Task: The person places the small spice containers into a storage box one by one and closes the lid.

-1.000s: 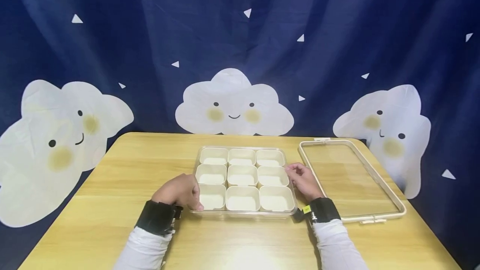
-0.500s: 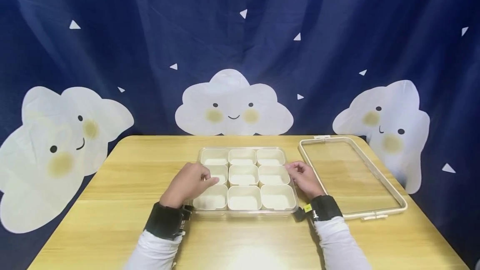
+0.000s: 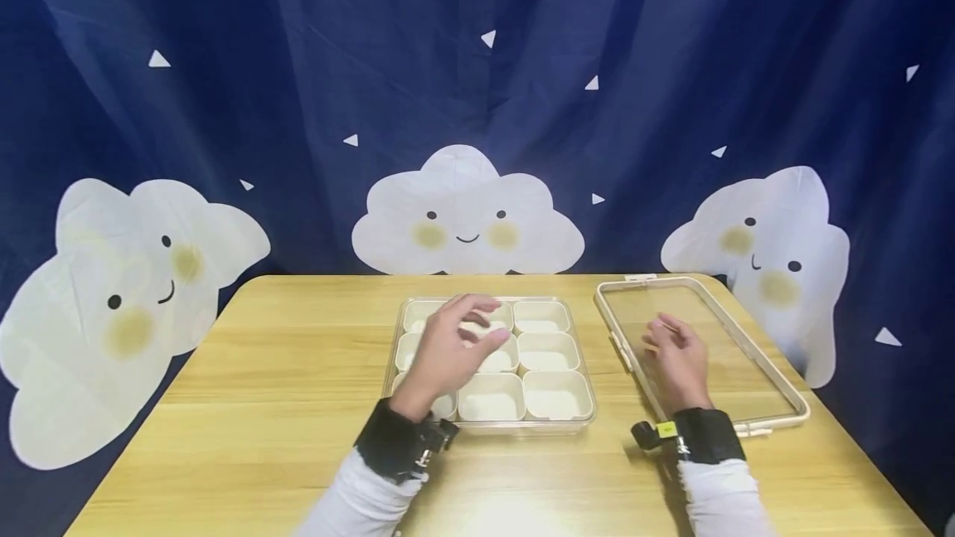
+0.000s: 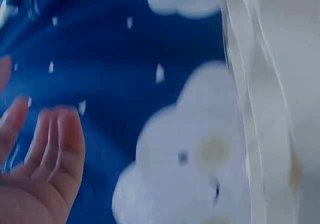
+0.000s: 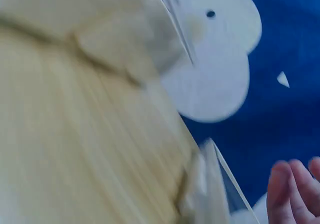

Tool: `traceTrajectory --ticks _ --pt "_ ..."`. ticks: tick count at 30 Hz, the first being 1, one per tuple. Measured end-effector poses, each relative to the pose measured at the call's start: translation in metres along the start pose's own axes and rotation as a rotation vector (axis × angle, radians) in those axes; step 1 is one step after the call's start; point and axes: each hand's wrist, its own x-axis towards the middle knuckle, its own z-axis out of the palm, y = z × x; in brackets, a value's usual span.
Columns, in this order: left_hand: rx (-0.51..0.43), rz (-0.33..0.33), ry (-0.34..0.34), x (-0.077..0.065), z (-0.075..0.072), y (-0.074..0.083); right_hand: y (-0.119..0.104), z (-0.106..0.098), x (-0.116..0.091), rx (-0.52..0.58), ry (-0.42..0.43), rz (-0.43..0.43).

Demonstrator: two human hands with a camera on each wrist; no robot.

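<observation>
A clear plastic box (image 3: pixel 589 425) holds several cream cups in rows, all of them without contents where they show. My left hand (image 3: pixel 451 346) hovers over the box's left and middle cups, fingers loosely bent with a gap between thumb and fingertips, and hides part of them. Nothing is in this hand (image 4: pixel 45 169) in the left wrist view. To the right, my right hand (image 3: pixel 681 359) is above the near left part of a clear lid (image 3: pixel 768 363) with a cream frame. Its fingers are relaxed and hold nothing; the right wrist view shows only its fingertips (image 5: pixel 295 189).
Box and lid lie side by side on a light wooden table (image 3: pixel 246 388). A dark blue curtain (image 3: pixel 418 40) printed with clouds hangs right behind the table's far edge. The lid has clips (image 3: pixel 622 353) along its frame.
My left hand has risen from the box's near left corner and moved right over the cups. The right hand has left the box's right edge and moved over the lid.
</observation>
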Motion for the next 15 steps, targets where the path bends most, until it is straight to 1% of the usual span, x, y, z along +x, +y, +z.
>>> traceTrajectory --ticks 2,4,5,7,10,12,15 --pt "-0.088 -0.046 -0.018 0.006 0.016 0.008 -0.001 -0.017 0.000 0.038 0.075 0.017" --pt "-0.166 -0.102 -0.040 0.011 0.034 0.017 -0.001 -0.036 0.001 0.053 0.129 0.040" --pt "-0.201 -0.132 -0.050 0.013 0.044 0.020 -0.001 -0.045 0.002 0.037 0.152 0.053" --pt "-0.254 -0.212 -0.067 0.016 0.065 0.028 -0.001 -0.064 0.004 -0.047 0.189 0.067" --pt "-0.303 -0.335 -0.091 0.018 0.098 0.039 -0.006 -0.088 0.010 -0.235 0.220 0.083" --pt "-0.353 -0.429 -0.086 0.017 0.121 0.046 -0.008 -0.102 0.016 -0.362 0.226 0.076" --pt "-0.455 -0.563 -0.064 0.013 0.152 0.055 -0.009 -0.123 0.025 -0.479 0.205 0.098"
